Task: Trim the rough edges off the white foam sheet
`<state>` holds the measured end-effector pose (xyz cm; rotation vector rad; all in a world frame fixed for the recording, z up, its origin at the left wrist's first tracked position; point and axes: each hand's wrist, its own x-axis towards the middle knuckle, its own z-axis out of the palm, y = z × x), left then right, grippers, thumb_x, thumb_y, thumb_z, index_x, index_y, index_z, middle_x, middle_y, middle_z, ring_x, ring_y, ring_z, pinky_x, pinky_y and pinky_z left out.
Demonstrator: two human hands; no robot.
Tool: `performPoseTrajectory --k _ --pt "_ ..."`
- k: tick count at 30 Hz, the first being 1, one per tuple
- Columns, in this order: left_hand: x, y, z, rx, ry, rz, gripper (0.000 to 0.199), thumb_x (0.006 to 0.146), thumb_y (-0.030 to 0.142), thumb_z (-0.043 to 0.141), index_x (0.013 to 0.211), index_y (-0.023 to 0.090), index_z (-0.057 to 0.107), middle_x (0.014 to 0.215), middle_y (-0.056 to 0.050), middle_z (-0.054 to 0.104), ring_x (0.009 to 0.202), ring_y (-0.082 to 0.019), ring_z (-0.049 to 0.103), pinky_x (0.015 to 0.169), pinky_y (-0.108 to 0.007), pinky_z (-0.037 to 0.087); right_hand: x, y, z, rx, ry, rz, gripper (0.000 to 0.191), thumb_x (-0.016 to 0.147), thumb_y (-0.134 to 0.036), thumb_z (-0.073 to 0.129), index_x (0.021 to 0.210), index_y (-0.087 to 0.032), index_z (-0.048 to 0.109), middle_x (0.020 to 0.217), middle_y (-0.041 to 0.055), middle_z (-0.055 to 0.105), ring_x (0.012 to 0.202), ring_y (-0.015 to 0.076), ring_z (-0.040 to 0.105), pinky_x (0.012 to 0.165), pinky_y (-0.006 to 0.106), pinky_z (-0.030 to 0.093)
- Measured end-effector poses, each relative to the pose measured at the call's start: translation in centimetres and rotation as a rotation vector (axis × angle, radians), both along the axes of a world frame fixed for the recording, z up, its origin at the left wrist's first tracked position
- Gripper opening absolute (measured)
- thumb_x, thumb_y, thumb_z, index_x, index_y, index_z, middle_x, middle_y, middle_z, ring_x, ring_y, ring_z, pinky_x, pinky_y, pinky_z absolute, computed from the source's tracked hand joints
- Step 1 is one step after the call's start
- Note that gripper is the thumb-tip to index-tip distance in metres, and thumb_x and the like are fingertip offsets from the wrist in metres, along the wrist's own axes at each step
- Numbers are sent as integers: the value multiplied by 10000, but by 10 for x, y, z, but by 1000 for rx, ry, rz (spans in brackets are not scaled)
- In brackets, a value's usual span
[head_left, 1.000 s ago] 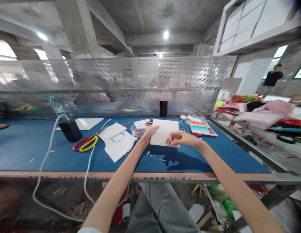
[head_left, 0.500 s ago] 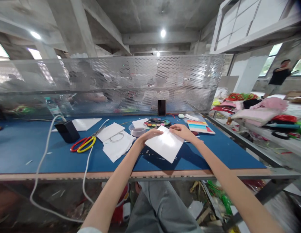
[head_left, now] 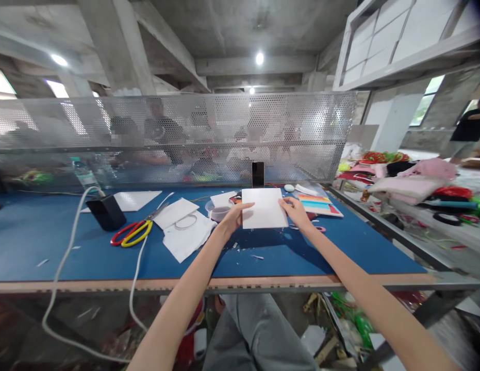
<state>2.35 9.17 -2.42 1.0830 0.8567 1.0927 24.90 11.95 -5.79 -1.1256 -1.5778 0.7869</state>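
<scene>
the left hand (head_left: 234, 217) was closed on the left edge of the white square board (head_left: 264, 208), with its thumb lying over the face. the right hand (head_left: 296, 210) pinched the right edge between thumb and fingers, in a narrow grip. the board was held up above the blue table (head_left: 278, 257), in front of the phone (head_left: 258, 174).

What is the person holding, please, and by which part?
A white, flat, rectangular panel, held by its left edge in the left hand and its right edge in the right hand.
</scene>
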Motion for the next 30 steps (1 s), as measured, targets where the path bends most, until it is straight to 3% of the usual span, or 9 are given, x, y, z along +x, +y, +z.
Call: performPoseTrajectory --k 2,6,11,17,22,25,28,30 --pt "2 1 -4 18 47 32 333 685 176 705 999 67 693 829 -124 734 714 -218 685 629 -265 528 -1 -4 1 74 -55 -57 473 773 -653 512 948 -215 535 788 62 619 771 242 586 738 372 469" --pt "4 0 -6 58 55 47 330 675 172 715 989 72 694 890 -130 735 697 -207 672 604 -261 522 -4 -8 3 154 -64 -129 515 767 -585 550 1112 -208 495 971 91 652 893 252 616 890 426 451" --pt "5 -2 -4 84 68 42 309 665 206 752 943 84 695 888 -127 733 681 -199 662 589 -253 517 -5 -4 4 -35 94 21 598 706 -613 600 1119 -187 517 961 91 667 931 258 627 811 386 504" --pt "6 -2 -4 73 77 -5 350 648 236 790 940 74 685 865 -125 727 678 -196 664 603 -252 525 -8 -14 9 -65 186 88 590 657 -579 703 1058 -159 598 1054 113 683 893 239 644 756 343 519" --pt "6 1 -6 -22 60 2 287 801 308 691 972 79 665 756 -87 713 652 -178 661 593 -240 510 -9 -14 7 -62 251 51 618 636 -634 698 997 -134 663 875 85 708 738 213 636 650 307 491" --pt "6 5 -8 -61 3 -42 353 909 371 534 1073 78 642 810 -94 722 716 -193 678 651 -262 523 -8 -8 4 -34 253 -9 625 652 -690 626 900 -120 692 762 61 688 657 187 594 586 277 446" --pt "7 10 -9 -41 -51 -99 459 937 452 433 1120 81 633 850 -109 726 761 -225 684 697 -305 529 -7 -4 2 21 252 -57 606 669 -696 591 838 -124 695 759 54 683 654 175 572 580 265 429" --pt "6 13 -8 -29 -52 -101 497 919 501 434 1085 85 650 832 -114 725 737 -235 681 650 -302 519 -6 -3 1 34 274 -82 597 670 -692 589 834 -127 692 772 55 688 671 179 574 593 267 436"
